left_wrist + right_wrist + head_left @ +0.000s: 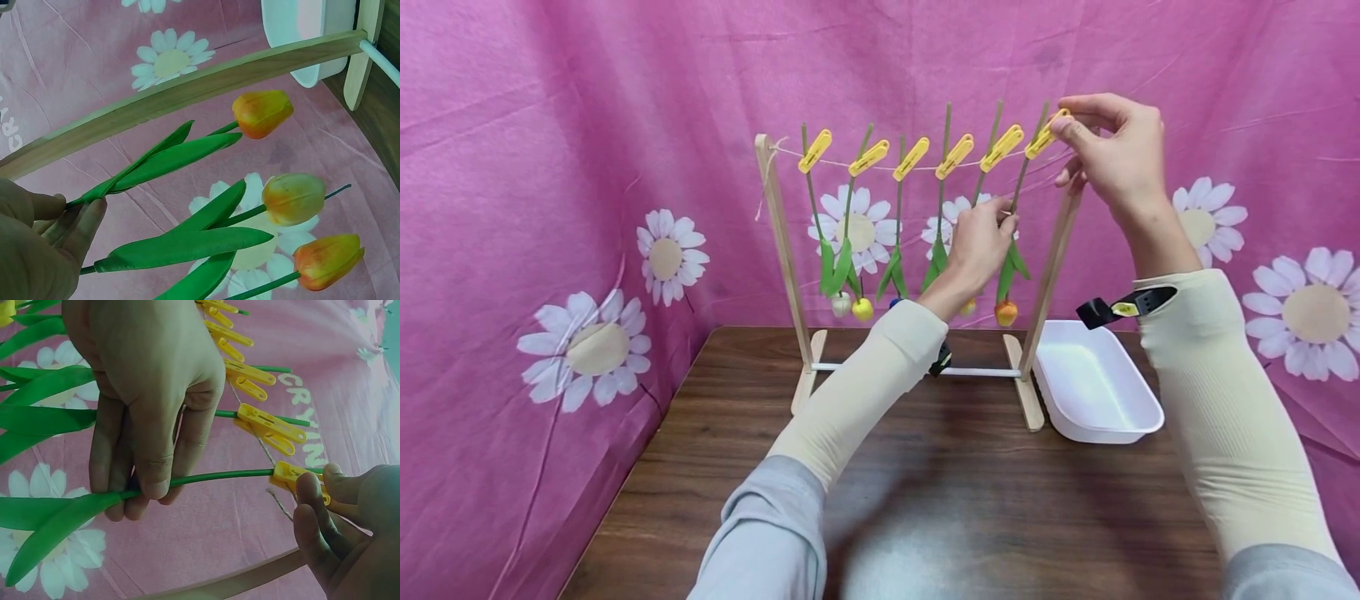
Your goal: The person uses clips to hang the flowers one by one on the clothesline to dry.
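Note:
At the right end of the string (850, 163), my right hand (1116, 158) pinches a yellow clothespin (1042, 140) between thumb and fingers. That clothespin sits over the string and the stem of an artificial orange tulip (1006, 313), which hangs head down. My left hand (976, 242) pinches the same tulip's green stem (219, 475) just above its leaves. Further left, several more tulips hang upside down, each under its own yellow clothespin (912, 159); white, yellow and blue heads show, some partly hidden by my left arm. The left wrist view shows the held tulip's leaves (156, 164) beside two other tulips.
The string runs between two posts of a wooden stand (784, 250), joined low down by a white rod (992, 372). A white plastic basin (1097, 392) stands right of the stand on the brown wooden table (715, 467). Behind hangs a pink cloth (625, 100) with daisies.

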